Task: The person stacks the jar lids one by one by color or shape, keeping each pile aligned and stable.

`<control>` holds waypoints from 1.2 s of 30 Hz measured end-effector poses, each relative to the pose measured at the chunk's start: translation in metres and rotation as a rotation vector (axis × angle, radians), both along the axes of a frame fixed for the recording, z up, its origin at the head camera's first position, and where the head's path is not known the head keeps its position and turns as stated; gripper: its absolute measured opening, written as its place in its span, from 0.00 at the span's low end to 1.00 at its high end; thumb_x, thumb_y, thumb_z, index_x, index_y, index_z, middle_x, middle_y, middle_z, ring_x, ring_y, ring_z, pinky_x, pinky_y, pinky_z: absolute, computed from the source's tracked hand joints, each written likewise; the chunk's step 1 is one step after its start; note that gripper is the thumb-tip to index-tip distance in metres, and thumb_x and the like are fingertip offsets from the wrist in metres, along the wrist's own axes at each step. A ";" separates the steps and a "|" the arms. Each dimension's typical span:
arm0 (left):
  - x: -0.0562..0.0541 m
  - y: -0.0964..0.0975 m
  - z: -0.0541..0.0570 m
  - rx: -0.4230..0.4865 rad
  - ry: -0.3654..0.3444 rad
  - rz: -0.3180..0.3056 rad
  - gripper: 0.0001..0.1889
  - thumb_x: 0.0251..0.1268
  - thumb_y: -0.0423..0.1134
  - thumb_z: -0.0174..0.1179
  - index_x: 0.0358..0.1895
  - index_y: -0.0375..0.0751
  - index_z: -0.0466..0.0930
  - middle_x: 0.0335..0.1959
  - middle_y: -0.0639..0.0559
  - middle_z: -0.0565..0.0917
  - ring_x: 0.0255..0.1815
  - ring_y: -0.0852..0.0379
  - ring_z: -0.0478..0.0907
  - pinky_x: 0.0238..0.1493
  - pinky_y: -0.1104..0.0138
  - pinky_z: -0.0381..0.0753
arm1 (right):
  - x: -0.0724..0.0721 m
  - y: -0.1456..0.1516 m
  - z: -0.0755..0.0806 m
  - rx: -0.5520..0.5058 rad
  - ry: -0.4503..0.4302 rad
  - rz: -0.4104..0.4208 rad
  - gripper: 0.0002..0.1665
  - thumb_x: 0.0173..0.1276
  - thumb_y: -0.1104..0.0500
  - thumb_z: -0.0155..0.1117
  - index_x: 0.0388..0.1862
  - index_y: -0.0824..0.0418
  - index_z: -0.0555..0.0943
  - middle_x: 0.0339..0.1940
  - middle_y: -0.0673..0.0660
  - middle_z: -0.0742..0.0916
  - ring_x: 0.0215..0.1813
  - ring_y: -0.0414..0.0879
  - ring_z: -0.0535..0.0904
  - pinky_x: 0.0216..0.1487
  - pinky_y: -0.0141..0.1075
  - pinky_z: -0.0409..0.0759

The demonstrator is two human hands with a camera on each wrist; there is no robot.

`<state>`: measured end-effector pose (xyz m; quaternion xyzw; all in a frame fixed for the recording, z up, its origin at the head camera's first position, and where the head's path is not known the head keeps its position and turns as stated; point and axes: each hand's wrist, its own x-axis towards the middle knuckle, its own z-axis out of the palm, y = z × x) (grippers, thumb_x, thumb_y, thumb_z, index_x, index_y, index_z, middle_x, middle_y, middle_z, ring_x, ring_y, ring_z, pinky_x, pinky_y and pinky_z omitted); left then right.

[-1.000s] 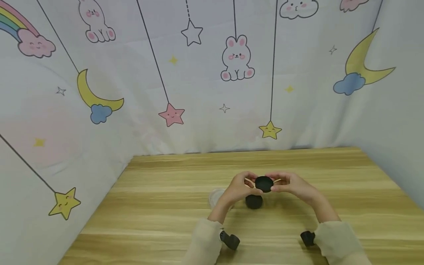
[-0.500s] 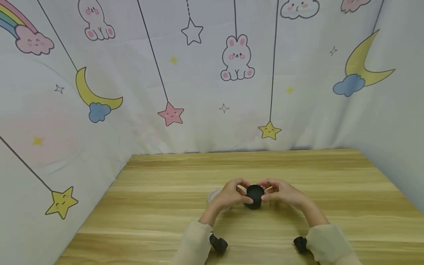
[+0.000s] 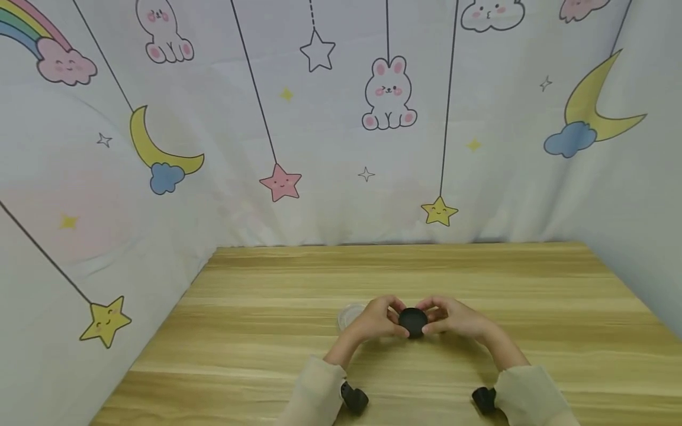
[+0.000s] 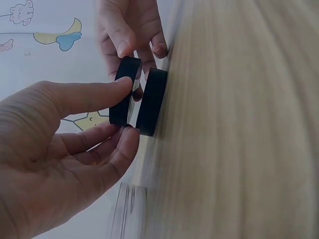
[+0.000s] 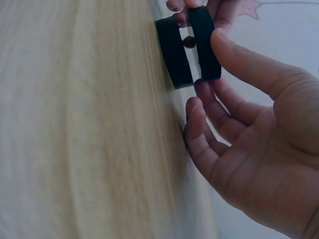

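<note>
My left hand (image 3: 377,319) and right hand (image 3: 458,320) hold a round black lid-like disc (image 3: 413,322) from opposite sides, with thumbs and fingers at its rim. In the left wrist view this upper disc (image 4: 120,108) hovers over a second round black piece (image 4: 154,102) of similar width, which rests flat on the table. A narrow gap shows between the two, and in the right wrist view a small dark round shape (image 5: 189,42) appears in that gap. From above, the held disc (image 5: 206,47) hides the lower piece.
A clear, shallow round container (image 3: 348,315) stands on the wooden table (image 3: 277,355), just left of my left hand and partly covered by it. A white printed curtain (image 3: 330,213) hangs behind the table. Black cameras sit at both wrists.
Both hands have lowered the black disc and shifted it slightly left, from above and behind the lower piece to right over it. The clear container has stayed in place.
</note>
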<state>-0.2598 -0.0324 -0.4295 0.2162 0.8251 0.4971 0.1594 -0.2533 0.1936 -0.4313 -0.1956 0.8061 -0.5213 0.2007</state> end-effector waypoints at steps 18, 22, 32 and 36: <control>0.004 0.007 0.002 -0.030 0.031 0.038 0.22 0.49 0.25 0.71 0.50 0.30 0.77 0.45 0.41 0.82 0.38 0.56 0.80 0.40 0.68 0.80 | -0.002 0.005 -0.003 0.022 0.038 -0.001 0.31 0.64 0.60 0.69 0.61 0.74 0.70 0.55 0.69 0.79 0.51 0.48 0.74 0.47 0.32 0.76; 0.005 0.010 0.001 -0.010 0.035 0.051 0.22 0.47 0.24 0.71 0.50 0.29 0.78 0.47 0.40 0.82 0.39 0.55 0.81 0.40 0.68 0.81 | -0.002 0.007 -0.004 0.010 0.029 0.001 0.31 0.63 0.60 0.69 0.61 0.74 0.70 0.56 0.69 0.79 0.51 0.48 0.74 0.45 0.31 0.76; 0.006 0.016 -0.003 -0.005 0.029 0.062 0.23 0.48 0.24 0.71 0.50 0.28 0.78 0.47 0.40 0.81 0.39 0.54 0.81 0.42 0.67 0.82 | -0.001 0.012 -0.006 -0.007 0.023 0.004 0.31 0.64 0.60 0.68 0.61 0.75 0.70 0.57 0.69 0.78 0.51 0.45 0.75 0.47 0.29 0.75; 0.006 0.018 -0.004 -0.005 0.031 0.060 0.23 0.48 0.23 0.71 0.50 0.27 0.78 0.47 0.40 0.81 0.39 0.54 0.81 0.42 0.67 0.82 | 0.000 0.013 -0.006 -0.007 0.020 0.002 0.32 0.64 0.60 0.68 0.62 0.75 0.69 0.58 0.71 0.77 0.52 0.47 0.75 0.48 0.29 0.76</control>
